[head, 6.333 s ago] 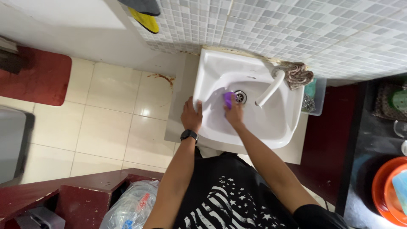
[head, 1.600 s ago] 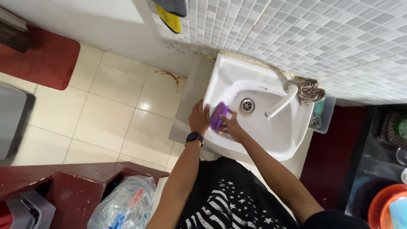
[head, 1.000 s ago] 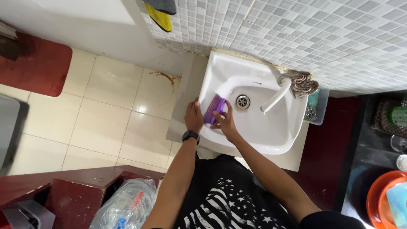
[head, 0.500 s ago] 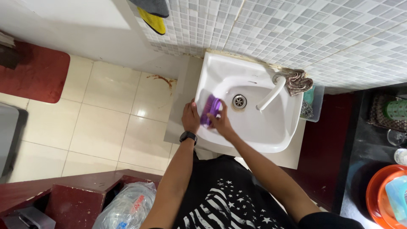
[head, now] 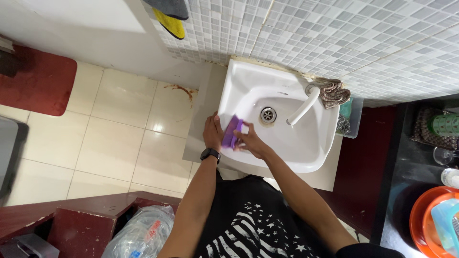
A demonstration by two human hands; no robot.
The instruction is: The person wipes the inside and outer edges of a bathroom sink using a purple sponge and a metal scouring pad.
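**Scrubbing the near-left wall of the basin**

We work at a white wall-mounted sink [head: 306,153], and the purple scrubbing pad [head: 232,132] sits against the inside of the basin at its left edge, close to the near-left corner. Our right hand [head: 250,142] has its grip closed on the pad, fingers wrapped over it and pressing it to the porcelain. Our left hand [head: 212,133], with a dark wristwatch [head: 210,154] on its wrist, rests on the sink's left rim right beside the pad; whether its grip is curled over the rim or lying flat we cannot tell.

To do this well, we judge it best to keep the pad flat against the curved wall, lean on the left hand for balance, and work in short overlapping strokes from the rim down toward the drain [head: 267,114]. The white faucet [head: 302,105], with a brownish cloth [head: 334,92] draped at its base, stands well apart at the far-right corner and does not obstruct us.
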